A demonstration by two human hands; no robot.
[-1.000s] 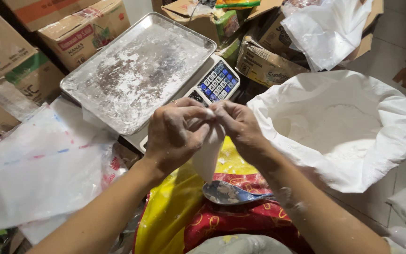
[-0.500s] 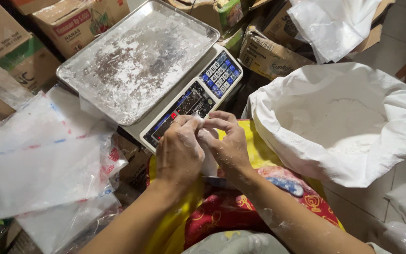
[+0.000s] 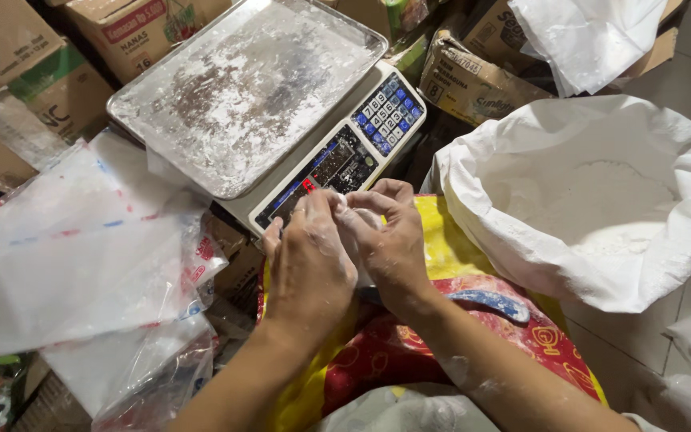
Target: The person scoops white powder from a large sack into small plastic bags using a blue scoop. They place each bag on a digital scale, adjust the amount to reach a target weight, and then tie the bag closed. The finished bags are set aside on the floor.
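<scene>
Both hands meet just below the scale's [image 3: 337, 164] display: the left hand [image 3: 307, 264] and right hand [image 3: 389, 240] pinch the top of a small white bag [image 3: 353, 216], fingers closed on its twisted neck, the bag mostly hidden between the palms. Behind stands the floured metal tray [image 3: 241, 88] on the scale, whose blue-and-white keypad [image 3: 389, 116] faces right. A wide open sack of flour [image 3: 601, 200] sits to the right. Clear plastic bags [image 3: 73, 264] with red and blue stripes lie stacked at left. Brown cartons [image 3: 9, 72] with green and red labels line the back. A blue scoop [image 3: 493, 302] rests on the red-and-yellow cloth [image 3: 441, 352] below.
</scene>
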